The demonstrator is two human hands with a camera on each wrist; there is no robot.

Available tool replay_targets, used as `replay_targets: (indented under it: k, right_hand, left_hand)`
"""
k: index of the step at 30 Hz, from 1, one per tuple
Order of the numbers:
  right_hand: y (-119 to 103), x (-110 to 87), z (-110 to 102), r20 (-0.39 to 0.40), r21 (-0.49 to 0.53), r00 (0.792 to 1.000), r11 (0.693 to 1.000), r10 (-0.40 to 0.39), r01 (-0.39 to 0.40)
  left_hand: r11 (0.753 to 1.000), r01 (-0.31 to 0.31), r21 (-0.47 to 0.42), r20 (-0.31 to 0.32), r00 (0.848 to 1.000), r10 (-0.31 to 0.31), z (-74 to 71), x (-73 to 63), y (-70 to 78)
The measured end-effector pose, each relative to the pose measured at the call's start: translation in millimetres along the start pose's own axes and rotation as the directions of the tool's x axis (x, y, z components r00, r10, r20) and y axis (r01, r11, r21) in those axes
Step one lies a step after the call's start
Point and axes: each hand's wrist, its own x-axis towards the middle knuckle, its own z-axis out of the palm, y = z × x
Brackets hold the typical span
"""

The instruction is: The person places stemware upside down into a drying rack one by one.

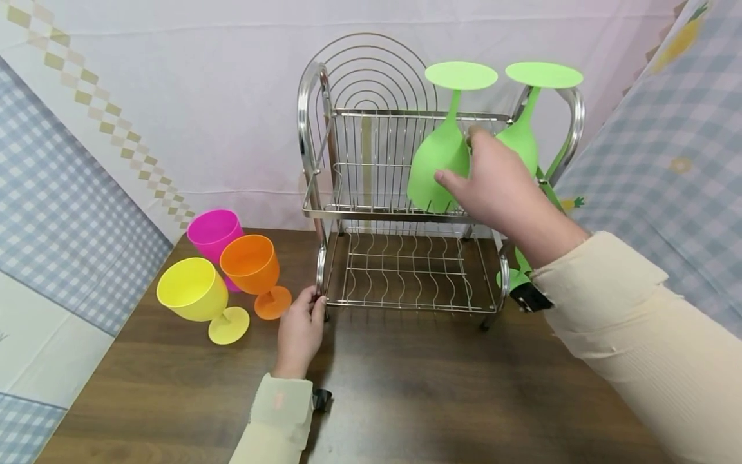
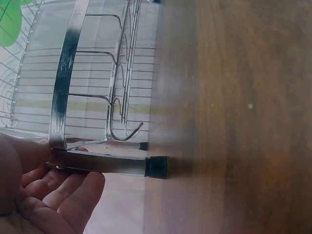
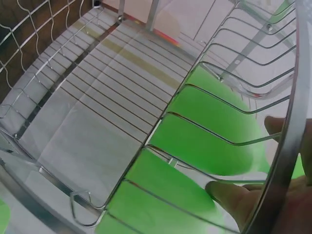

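Observation:
A two-tier metal dish rack [image 1: 394, 217] stands on the wooden table. Two green goblets are upside down on its upper tier, bases up: the left goblet [image 1: 437, 164] and the right goblet [image 1: 524, 138], partly behind my right hand [image 1: 493, 171]. That hand holds the left goblet's bowl, thumb on the near side and forefinger at its right edge. In the right wrist view, both green bowls [image 3: 204, 126] show through the wires. My left hand [image 1: 301, 328] grips the rack's front left leg [image 2: 107, 162], fingers curled around it.
Left of the rack, a magenta goblet [image 1: 214, 232], an orange goblet [image 1: 249, 264] and a yellow goblet [image 1: 194, 290] stand upright close together. Green parts [image 1: 510, 278] at the rack's right side are partly hidden by my sleeve. Cloth hangs behind and at both sides.

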Motion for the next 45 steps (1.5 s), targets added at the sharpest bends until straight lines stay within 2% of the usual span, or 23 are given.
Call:
replay_targets:
  k: [3,6,12,16,19,21,22,24,27,28,29,30,31,34,35,39,41,42,43,45]
  right_hand:
    - [6.2,-11.8,-2.3,-0.047,0.039,0.999,0.999,-0.024,0.026]
    - [14.7,-26.3,-3.5,-0.127,0.113,0.991,0.992,-0.048,0.063]
    - [34.8,-54.6,-2.9,-0.286,0.263,0.954,0.95,-0.088,0.167]
    - [46.9,-73.8,1.8,-0.348,0.287,0.934,0.94,-0.079,0.186]
    - [52.9,-87.1,8.1,-0.418,0.31,0.906,0.927,-0.067,0.212]
    - [56.8,-96.0,11.0,-0.474,0.355,0.879,0.9,-0.06,0.253]
    - [58.9,-100.1,11.8,-0.5,0.388,0.864,0.878,-0.055,0.281]
    - [64.0,-107.0,13.4,-0.548,0.487,0.835,0.797,-0.041,0.358]
    - [75.7,-114.7,16.6,-0.597,0.631,0.802,0.623,0.009,0.463]
    - [81.0,-116.6,18.3,-0.608,0.673,0.793,0.553,0.036,0.491]
    - [86.3,-118.2,20.0,-0.618,0.698,0.783,0.503,0.065,0.509]
    - [91.9,-119.4,21.9,-0.625,0.714,0.775,0.47,0.093,0.519]
    - [97.3,-120.5,23.2,-0.627,0.726,0.768,0.453,0.13,0.517]
    - [114.6,-119.9,28.7,-0.615,0.752,0.754,0.459,0.231,0.473]
    - [120.6,-118.6,30.8,-0.601,0.763,0.753,0.473,0.267,0.441]
    - [146.2,-107.9,42.1,-0.513,0.819,0.751,0.497,0.415,0.285]
    - [160.1,-100.4,48.6,-0.465,0.846,0.751,0.486,0.47,0.219]
    - [167.0,-96.3,52.5,-0.444,0.852,0.751,0.49,0.489,0.184]
    - [173.9,-92.3,56.6,-0.43,0.846,0.753,0.513,0.498,0.144]
    - [190.6,-84.6,66.2,-0.42,0.792,0.77,0.609,0.48,0.052]
  left_hand:
    - [1.0,-0.005,0.001,0.002,1.0,0.005,0.0,0.4,-0.6]
    - [1.0,-0.01,0.0,0.003,1.0,0.01,0.6,0.7,-1.1]
    - [1.0,-0.002,-0.008,0.005,1.0,0.002,0.5,0.0,-2.0]
    - [1.0,-0.001,-0.011,0.003,1.0,0.001,-0.1,-0.3,-1.3]
    - [1.0,-0.007,-0.019,0.004,1.0,0.007,-0.4,-0.4,-1.7]
    - [0.999,-0.014,-0.03,0.007,1.0,0.014,-0.4,-0.2,-1.6]
    - [0.999,-0.018,-0.031,0.008,1.0,0.019,-0.3,-0.1,-1.7]
    - [0.999,-0.021,-0.036,0.007,1.0,0.022,-0.3,0.1,-1.8]
    - [0.999,-0.02,-0.03,-0.005,1.0,0.02,-0.8,0.1,-2.8]
    - [0.999,-0.016,-0.029,-0.004,1.0,0.016,-1.1,0.1,-3.1]
    - [1.0,-0.013,-0.029,-0.002,1.0,0.013,-1.3,0.0,-3.4]
    - [1.0,-0.009,-0.029,0.0,1.0,0.009,-1.5,-0.2,-3.8]
    - [1.0,-0.007,-0.029,0.003,1.0,0.007,-1.4,0.0,-3.5]
    - [1.0,0.002,-0.03,0.01,1.0,-0.002,-0.8,0.3,-2.9]
    - [1.0,0.003,-0.03,0.011,1.0,-0.003,-0.6,0.3,-2.9]
    - [1.0,0.012,-0.024,0.021,1.0,-0.012,-0.1,0.6,-3.1]
    - [1.0,0.018,-0.019,0.023,1.0,-0.017,0.0,0.4,-3.1]
    - [1.0,0.021,-0.019,0.023,1.0,-0.02,-0.2,0.2,-2.9]
    - [1.0,0.022,-0.018,0.021,1.0,-0.022,-0.4,0.1,-2.7]
    - [1.0,0.021,-0.019,0.017,1.0,-0.021,-0.9,0.2,-2.0]
